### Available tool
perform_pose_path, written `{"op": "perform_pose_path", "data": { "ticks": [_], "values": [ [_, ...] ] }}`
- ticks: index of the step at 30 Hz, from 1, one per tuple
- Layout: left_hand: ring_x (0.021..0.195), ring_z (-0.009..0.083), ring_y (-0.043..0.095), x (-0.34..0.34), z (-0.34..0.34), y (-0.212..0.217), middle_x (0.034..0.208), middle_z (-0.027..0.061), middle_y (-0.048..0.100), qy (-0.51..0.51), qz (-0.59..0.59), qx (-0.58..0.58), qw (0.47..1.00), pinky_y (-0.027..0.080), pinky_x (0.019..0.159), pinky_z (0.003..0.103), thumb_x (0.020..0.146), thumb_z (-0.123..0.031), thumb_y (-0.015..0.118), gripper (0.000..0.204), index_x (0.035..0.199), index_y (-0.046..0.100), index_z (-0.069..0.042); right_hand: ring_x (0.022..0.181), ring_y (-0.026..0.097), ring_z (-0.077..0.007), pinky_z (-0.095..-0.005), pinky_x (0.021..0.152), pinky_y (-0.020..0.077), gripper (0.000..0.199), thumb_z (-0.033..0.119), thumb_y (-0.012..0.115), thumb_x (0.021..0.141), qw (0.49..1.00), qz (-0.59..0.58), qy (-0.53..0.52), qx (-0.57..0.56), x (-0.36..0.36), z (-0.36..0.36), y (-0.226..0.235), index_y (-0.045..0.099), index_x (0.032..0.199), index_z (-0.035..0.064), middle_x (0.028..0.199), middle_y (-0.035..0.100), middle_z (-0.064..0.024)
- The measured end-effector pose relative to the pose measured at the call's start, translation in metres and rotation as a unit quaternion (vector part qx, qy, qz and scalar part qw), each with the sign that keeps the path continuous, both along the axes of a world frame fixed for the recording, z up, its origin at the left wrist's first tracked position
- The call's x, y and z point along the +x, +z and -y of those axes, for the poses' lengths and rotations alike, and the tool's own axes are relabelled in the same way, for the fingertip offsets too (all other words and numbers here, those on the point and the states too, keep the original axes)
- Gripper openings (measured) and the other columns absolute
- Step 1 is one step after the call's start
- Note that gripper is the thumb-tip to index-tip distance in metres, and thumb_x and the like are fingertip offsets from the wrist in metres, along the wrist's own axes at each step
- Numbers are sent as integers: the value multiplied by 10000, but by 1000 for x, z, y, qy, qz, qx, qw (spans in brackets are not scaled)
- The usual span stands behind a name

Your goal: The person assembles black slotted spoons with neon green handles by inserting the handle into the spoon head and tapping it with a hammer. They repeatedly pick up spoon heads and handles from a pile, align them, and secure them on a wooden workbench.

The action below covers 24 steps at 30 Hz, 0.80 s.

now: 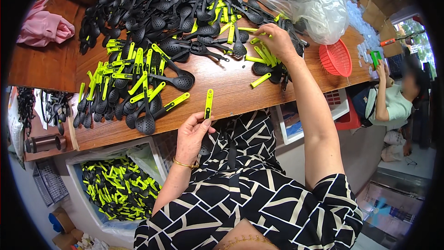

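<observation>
Between thumb and fingers of my left hand [192,139] I hold a black spoon by its handle, which has a lime-green sleeve [209,102] and points up. Its dark bowl shows partly below the hand. My right hand [275,41] reaches over the table with bent fingers beside loose lime-green handle pieces [263,54]; its fingertips touch that cluster, and what they pinch is unclear. In front of my left hand lie spoons with green handles [138,71], heaped together. Behind them spreads a large pile of black perforated spoons [157,7].
A red plastic basket [336,59] stands right, beside a clear plastic bag [305,0]. Below the table edge, a lined crate [122,187] holds many green-handled spoons. Pink cloth [44,23] lies far left. Another person [393,97] sits at right, holding a green object [376,58].
</observation>
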<state>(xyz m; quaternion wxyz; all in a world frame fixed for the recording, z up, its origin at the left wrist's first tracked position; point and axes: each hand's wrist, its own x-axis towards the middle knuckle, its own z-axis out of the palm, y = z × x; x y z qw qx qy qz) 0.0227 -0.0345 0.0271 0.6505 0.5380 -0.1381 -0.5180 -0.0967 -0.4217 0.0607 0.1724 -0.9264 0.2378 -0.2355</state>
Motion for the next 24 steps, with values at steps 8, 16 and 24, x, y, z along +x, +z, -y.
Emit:
{"op": "perform_pose_path", "data": {
  "ticks": [8,16,24],
  "values": [
    [885,177,735,-1,6,2,1111,124,741,19,-8,13,1000,569,813,284,983,-111,713,267,1203,652,26,933,630,-54,-230,845,492,224,142,706,986,910,199,-77,355,4,5,9,734,1180,34,1028,729,12],
    [884,167,728,-5,7,2,1131,129,730,32,6,2,999,566,776,277,1003,-121,683,247,1214,631,-2,915,690,-110,-279,828,539,254,209,718,964,953,82,-79,280,4,-9,-2,755,1183,86,1017,766,-21],
    [846,164,731,-7,9,4,1111,124,738,29,-8,-1,1000,567,742,266,1015,-142,671,250,1222,613,-14,965,665,-92,-261,888,512,219,144,684,972,899,186,-9,396,-7,-31,11,746,1164,61,1041,744,-9]
  ]
}}
